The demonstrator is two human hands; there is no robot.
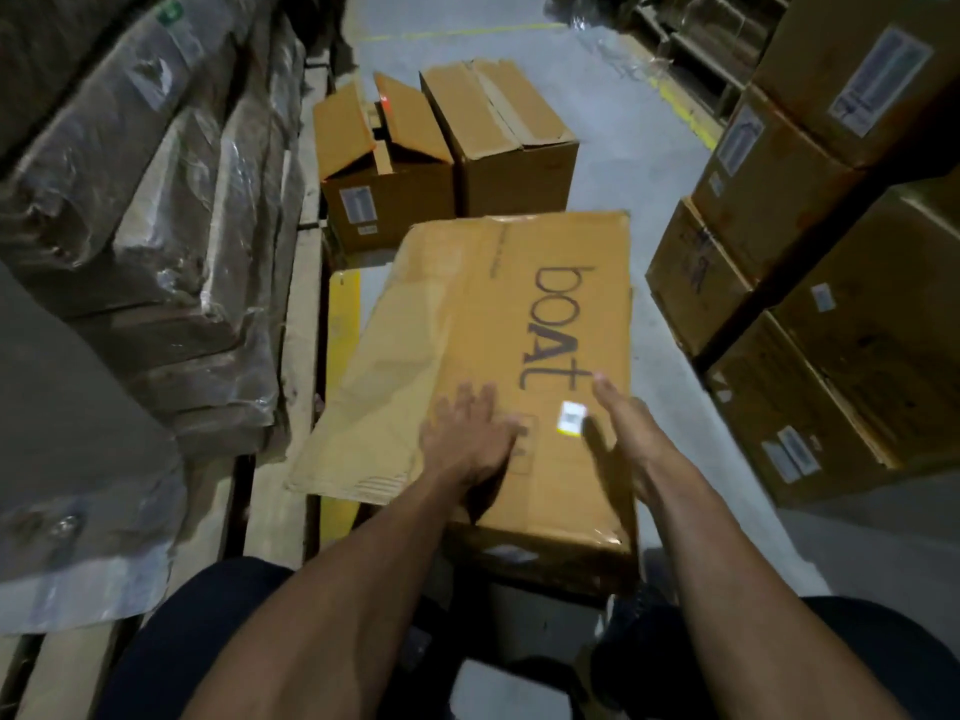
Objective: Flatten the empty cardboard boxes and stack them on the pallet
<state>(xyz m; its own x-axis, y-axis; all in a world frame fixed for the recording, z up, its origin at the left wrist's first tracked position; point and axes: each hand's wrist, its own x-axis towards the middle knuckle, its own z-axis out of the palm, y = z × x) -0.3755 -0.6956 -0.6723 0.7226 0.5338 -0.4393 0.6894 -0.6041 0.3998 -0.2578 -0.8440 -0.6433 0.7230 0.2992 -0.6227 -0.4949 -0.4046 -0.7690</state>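
A flattened brown cardboard box (483, 324) printed "boAt" lies in front of me on a low stack of cardboard, with a small white sticker near its near end. My left hand (467, 433) lies flat on it with fingers spread, beside a creased flap. My right hand (623, 428) rests on the box's right edge with straight fingers. Behind the box, two upright boxes stand on the floor: one with raised flaps (384, 163) and one with its top folded over (509, 142).
A wooden pallet (301, 314) on the left carries plastic-wrapped bundles of flat cardboard (156, 226). Stacked labelled cartons (810, 283) line the right side. Grey floor with a yellow line (680, 106) runs between them. My knees in dark trousers are at the bottom.
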